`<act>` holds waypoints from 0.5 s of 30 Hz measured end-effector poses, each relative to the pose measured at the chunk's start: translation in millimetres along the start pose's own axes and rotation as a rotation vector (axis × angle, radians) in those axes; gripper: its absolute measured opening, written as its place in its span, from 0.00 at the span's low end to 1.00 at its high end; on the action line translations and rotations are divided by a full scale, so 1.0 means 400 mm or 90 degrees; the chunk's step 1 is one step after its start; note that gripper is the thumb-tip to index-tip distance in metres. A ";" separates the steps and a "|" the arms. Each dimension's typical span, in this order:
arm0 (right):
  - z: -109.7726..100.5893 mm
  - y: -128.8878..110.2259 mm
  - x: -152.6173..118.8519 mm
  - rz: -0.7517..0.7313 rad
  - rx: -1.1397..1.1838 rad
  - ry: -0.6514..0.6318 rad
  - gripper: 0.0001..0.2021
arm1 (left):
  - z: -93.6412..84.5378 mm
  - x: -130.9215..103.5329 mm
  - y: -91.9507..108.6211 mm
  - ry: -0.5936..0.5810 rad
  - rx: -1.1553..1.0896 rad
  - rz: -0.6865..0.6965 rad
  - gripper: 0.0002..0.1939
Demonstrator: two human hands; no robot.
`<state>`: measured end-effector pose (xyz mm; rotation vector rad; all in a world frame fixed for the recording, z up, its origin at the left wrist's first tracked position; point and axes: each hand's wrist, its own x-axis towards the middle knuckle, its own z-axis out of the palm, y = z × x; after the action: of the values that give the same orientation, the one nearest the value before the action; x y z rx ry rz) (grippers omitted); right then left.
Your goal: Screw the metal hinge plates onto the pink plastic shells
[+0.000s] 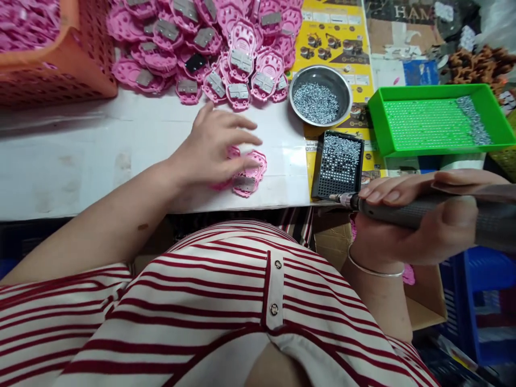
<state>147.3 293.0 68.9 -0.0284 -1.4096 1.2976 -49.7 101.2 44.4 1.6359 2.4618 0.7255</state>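
Observation:
My left hand [220, 142] hovers with fingers spread over a pink plastic shell [250, 174] that carries a grey metal plate. A second pink part lies partly hidden beneath that hand. In my right hand [419, 226] is a grey electric screwdriver [399, 212], its bit pointing left. The bit's tip is close to the near edge of a black perforated screw tray [338, 174], which holds small silvery screws at its far end. Whether a screw sits on the tip is too small to tell.
Many pink shells [242, 59] are heaped at the back. An orange basket [88, 59] of pink parts stands at left. A metal bowl [296, 110] of screws and a green tray [427, 148] are at right. Below the table edge are a cardboard box [427, 301] and a blue crate [459, 301].

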 end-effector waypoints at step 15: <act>0.000 -0.016 -0.010 0.014 0.017 0.003 0.07 | 0.138 -0.058 0.068 0.032 -0.047 0.027 0.19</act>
<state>152.9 287.9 70.5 -0.0292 -1.3918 1.3334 1.4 107.4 3.7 1.6681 2.4095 0.8633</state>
